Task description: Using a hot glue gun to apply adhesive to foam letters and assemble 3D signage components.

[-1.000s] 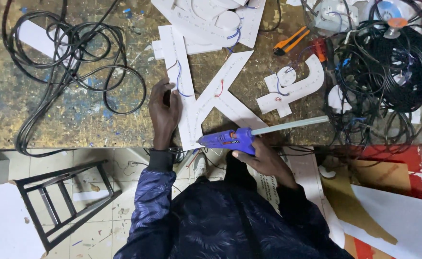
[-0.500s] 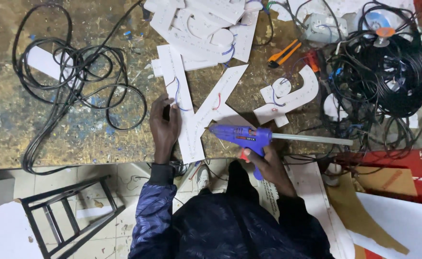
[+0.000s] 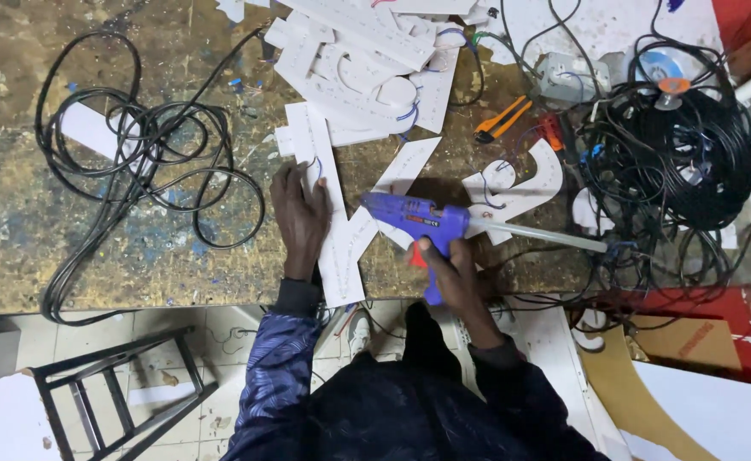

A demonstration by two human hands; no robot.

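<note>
Your left hand [image 3: 300, 215] lies flat, pinning the white letter [image 3: 341, 230] at bench centre; your right hand [image 3: 449, 271] grips the glue gun [image 3: 418, 220], nozzle at 9 o'clock. Gluing's underway; next, steady the nozzle along the joint

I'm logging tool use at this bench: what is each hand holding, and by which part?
The right hand grips the blue glue gun by its handle. The left hand holds nothing; it presses flat on the white cut-out letter.

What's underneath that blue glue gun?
Under the blue glue gun lies the white K-shaped cutout, pressed down by the left hand. The right hand covers the gun's grip and whatever lies beneath it.
</note>
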